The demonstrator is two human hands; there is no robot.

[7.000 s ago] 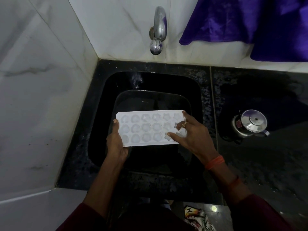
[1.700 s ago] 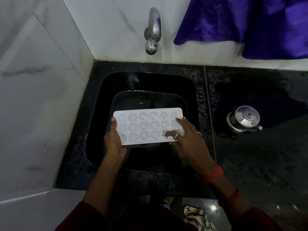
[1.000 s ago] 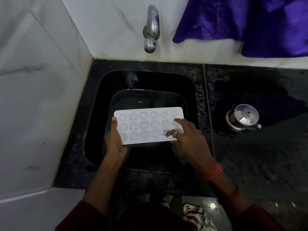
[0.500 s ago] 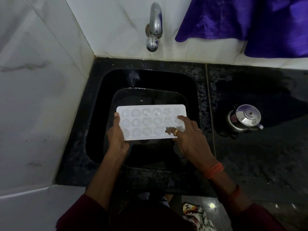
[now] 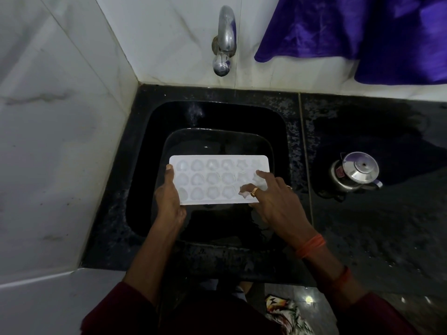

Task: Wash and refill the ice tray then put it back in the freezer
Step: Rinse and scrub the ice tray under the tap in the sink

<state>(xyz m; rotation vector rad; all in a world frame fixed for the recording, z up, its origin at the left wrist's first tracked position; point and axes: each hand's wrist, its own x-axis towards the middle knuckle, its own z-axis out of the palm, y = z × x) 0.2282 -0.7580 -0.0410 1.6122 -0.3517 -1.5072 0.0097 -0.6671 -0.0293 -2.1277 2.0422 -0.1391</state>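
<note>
The left hand (image 5: 169,199) grips the left edge of one ice tray (image 5: 212,180), three rows of six moulds, held over the sink (image 5: 142,170). The right hand (image 5: 275,204) presses outstretched fingers on its right end. One steel pot (image 5: 355,171) stands on the worktop (image 5: 387,238).

ice tray (image 5: 212,180) over the sink (image 5: 142,177), tap (image 5: 225,39) behind, kettle (image 5: 354,171) on the counter (image 5: 387,226) right

Dim kitchen corner, white marble-tiled walls (image 5: 60,141).
Black granite counter (image 5: 375,238) filled the lower view; purple cloth (image 5: 350,27) hung at 1 o'clock.
</note>
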